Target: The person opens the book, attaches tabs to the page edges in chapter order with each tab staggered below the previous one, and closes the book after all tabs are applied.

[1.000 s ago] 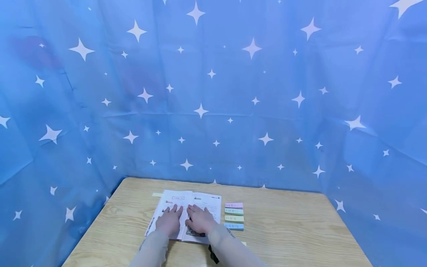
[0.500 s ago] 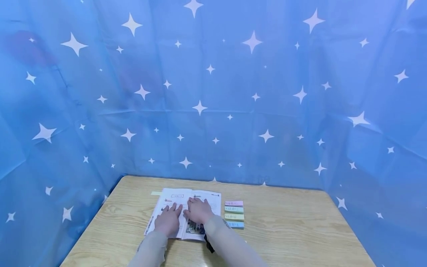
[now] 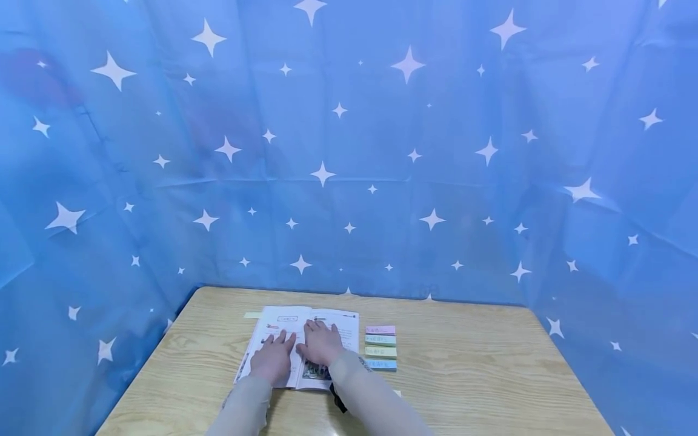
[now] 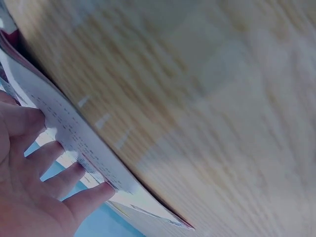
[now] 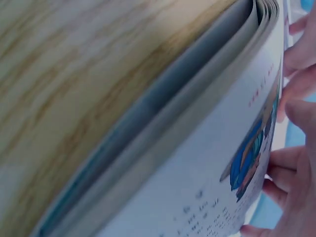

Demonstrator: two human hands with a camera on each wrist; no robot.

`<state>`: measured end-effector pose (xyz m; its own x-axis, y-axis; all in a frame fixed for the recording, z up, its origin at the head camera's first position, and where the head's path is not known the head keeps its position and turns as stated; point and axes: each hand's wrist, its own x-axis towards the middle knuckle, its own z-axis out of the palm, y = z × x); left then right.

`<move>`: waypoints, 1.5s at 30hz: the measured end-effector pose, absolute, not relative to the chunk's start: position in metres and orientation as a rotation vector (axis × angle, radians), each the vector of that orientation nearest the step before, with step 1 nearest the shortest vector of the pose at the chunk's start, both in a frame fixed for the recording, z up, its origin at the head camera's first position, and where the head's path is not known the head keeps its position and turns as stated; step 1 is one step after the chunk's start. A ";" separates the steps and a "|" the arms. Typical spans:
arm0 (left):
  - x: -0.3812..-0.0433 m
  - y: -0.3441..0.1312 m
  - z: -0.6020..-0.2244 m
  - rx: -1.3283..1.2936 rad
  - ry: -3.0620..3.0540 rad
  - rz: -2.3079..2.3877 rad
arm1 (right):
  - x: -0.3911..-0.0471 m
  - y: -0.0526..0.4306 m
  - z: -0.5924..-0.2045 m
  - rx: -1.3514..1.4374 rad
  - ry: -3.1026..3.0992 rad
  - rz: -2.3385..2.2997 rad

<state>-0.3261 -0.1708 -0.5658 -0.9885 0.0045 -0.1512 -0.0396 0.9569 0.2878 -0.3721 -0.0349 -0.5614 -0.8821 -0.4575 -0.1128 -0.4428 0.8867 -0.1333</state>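
On the book point(image 3: 295, 367), the left hand point(image 3: 271, 362) and right hand point(image 3: 320, 343) cover some print; the rest is too small to read in the head view. The right hand and right sleeve point(image 3: 373, 393) hide part of the picture point(image 3: 316, 371) on the right page. Writing on the notes point(image 3: 380, 351) beside the book is illegible. Below it, a black thing point(image 3: 337, 399), partly behind the right sleeve, cannot be identified. The left wrist view cuts off the left hand.

Desk-type study spot, curtained off; home, school or office, can't tell. Blue star-print curtain point(image 3: 349, 145) hangs past the far edge of the wood-grain table point(image 3: 480, 363) and round both sides. Open book point(image 3: 296, 366) lies toward the far left corner, paper notes point(image 3: 380, 351) just beside.
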 end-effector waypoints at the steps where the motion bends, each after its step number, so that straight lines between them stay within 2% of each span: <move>1: -0.325 -0.171 -0.565 -0.031 2.959 0.435 | -0.372 -0.036 -0.561 -0.698 2.906 -0.159; 23: -0.323 -0.172 -0.570 -0.029 2.934 0.505 | -0.367 -0.036 -0.563 -0.645 2.962 -0.111; 45: -0.324 -0.169 -0.568 -0.036 2.934 0.485 | -0.381 -0.035 -0.557 -0.584 2.911 -0.155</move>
